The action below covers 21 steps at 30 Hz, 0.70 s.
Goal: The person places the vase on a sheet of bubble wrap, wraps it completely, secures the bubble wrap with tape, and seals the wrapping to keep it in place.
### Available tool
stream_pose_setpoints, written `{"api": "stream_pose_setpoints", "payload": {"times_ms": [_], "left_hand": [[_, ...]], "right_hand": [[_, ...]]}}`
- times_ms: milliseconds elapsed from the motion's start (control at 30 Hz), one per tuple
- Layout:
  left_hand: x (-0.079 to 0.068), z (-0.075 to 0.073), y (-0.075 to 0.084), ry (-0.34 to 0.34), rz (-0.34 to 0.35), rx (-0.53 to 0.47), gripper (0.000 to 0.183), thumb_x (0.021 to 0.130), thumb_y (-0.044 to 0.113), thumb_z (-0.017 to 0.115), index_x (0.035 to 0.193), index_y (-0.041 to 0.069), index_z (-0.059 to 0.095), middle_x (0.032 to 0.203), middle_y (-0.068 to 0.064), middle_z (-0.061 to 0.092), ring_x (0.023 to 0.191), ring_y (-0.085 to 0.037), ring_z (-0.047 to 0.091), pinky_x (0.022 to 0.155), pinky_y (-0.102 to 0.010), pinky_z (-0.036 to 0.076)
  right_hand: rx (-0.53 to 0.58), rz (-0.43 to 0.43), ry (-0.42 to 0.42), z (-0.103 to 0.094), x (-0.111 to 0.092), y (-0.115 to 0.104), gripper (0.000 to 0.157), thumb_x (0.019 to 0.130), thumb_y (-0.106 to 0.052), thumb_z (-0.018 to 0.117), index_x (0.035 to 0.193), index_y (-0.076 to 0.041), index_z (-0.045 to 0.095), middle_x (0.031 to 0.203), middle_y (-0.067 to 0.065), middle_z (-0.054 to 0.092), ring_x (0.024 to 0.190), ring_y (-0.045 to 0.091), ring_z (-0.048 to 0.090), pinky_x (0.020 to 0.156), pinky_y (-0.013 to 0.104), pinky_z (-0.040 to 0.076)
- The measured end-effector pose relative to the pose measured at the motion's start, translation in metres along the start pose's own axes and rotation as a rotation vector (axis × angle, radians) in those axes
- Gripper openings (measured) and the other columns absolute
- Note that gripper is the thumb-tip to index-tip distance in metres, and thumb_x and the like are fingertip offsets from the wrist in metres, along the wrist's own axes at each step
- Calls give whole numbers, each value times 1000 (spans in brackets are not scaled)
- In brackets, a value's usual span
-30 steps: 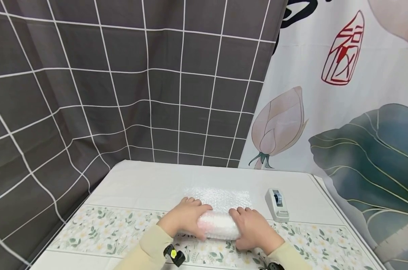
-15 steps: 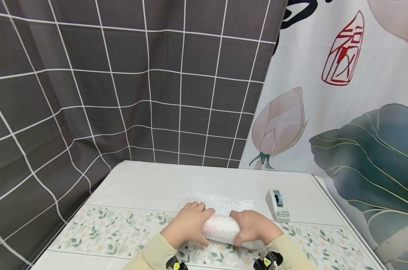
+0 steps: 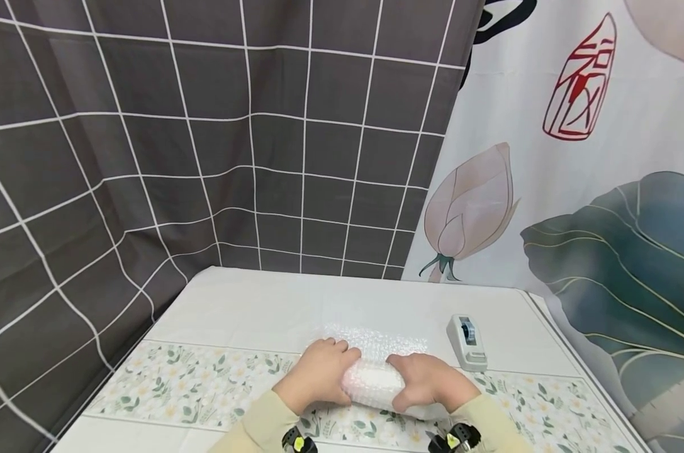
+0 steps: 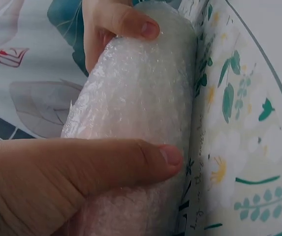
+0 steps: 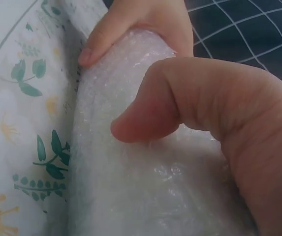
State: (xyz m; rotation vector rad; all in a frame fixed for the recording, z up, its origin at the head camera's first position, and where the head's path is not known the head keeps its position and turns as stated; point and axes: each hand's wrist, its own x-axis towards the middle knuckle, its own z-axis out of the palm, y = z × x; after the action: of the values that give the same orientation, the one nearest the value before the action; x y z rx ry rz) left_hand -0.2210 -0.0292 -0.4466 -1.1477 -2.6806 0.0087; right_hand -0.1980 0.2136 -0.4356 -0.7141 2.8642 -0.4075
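Note:
A cylindrical bundle wrapped in bubble wrap (image 3: pixel 372 382) lies sideways on the table, whitish with a pink tint towards its left end. My left hand (image 3: pixel 323 372) grips the left part, its thumb (image 4: pixel 150 160) across the near side in the left wrist view. On the right part my right hand (image 3: pixel 426 380) holds on likewise, with its thumb (image 5: pixel 145 118) bent over the plastic. Beyond the bundle a flat sheet of bubble wrap (image 3: pixel 384 340) stretches away over the table. What lies inside the wrap is hidden, and most fingertips are out of sight behind it.
A white tape dispenser (image 3: pixel 467 343) stands on the table to the right of the sheet. The white tabletop (image 3: pixel 251 302) has a flowered band across it. A dark gridded curtain (image 3: pixel 274 145) and a flower-printed curtain (image 3: pixel 483 113) hang behind and beside the table.
Both hands have shifted their hold on the bundle, the left moving slightly right and nearer. Less of the flat sheet shows beyond the bundle. The tape dispenser has stayed put.

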Motion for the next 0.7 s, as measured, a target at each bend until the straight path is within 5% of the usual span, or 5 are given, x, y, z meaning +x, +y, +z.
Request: {"api": "stream_pose_setpoints", "payload": {"times_ms": [233,433,700], "left_hand": [[5,5,-3,14,-5,-42,56,57,49,83,106,26,68,88,10,63,71,-10,53,65,-27,47],[12,6,-5,-11,-13,-77,48,53,48,83,91,25,65,76,11,59,63,-10,49,56,-26,42],[21,5,-12,-164,-62,-182,42,56,49,83,84,26,60,71,15,59,62,-7,53,61,-26,46]], "right_hand": [[-107,-102,121,0,-9,4,74,58,-37,77,126,-10,63,110,1,66,87,15,62,71,38,54],[-207,-196,294,5,-20,2,72,63,-32,74,129,-6,61,110,4,68,91,19,65,79,39,55],[-289,-138,365,13,-27,-12,65,74,-22,69,137,-6,58,120,9,66,112,27,63,97,48,50]]}}
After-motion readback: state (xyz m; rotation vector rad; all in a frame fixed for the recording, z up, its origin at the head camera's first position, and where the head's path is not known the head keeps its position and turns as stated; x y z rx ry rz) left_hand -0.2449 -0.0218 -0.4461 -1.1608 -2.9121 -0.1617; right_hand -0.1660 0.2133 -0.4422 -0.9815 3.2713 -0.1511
